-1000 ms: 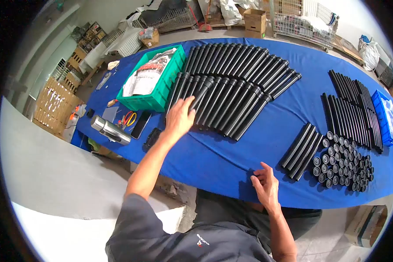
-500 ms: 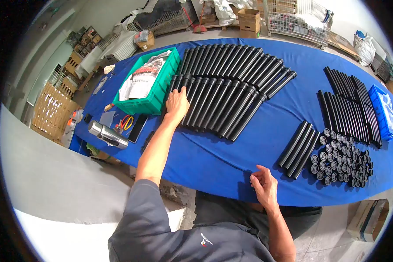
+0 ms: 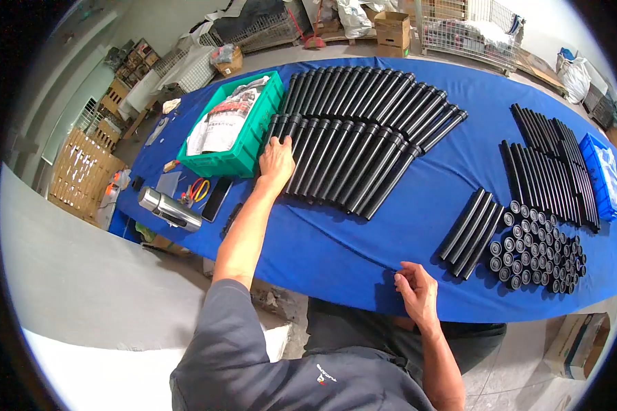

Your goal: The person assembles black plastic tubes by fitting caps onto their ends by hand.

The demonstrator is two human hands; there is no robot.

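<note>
My left hand (image 3: 276,164) is on the left end of the front row of black tubes (image 3: 329,161), its fingers closed around one capped tube. The lower part of that tube is hidden by the hand and forearm. Behind lies a second fanned row of black tubes (image 3: 349,89) with collars at their far ends. My right hand (image 3: 418,294) hovers by the table's near edge, fingers loosely curled and apart, nothing visible in it. To its right lie several loose black tubes (image 3: 467,233) without collars and a cluster of round black caps (image 3: 538,250).
A green crate (image 3: 236,161) with printed paper stands left of the tubes. Near it lie a steel flask (image 3: 168,209), red-and-yellow-handled pliers (image 3: 199,190) and a dark phone (image 3: 217,200). More thin black tubes (image 3: 548,164) and a blue bin (image 3: 602,178) are at far right.
My left hand stays at the same tubes with only a slight shift. My right hand has dropped very slightly, its fingers a little more curled.
</note>
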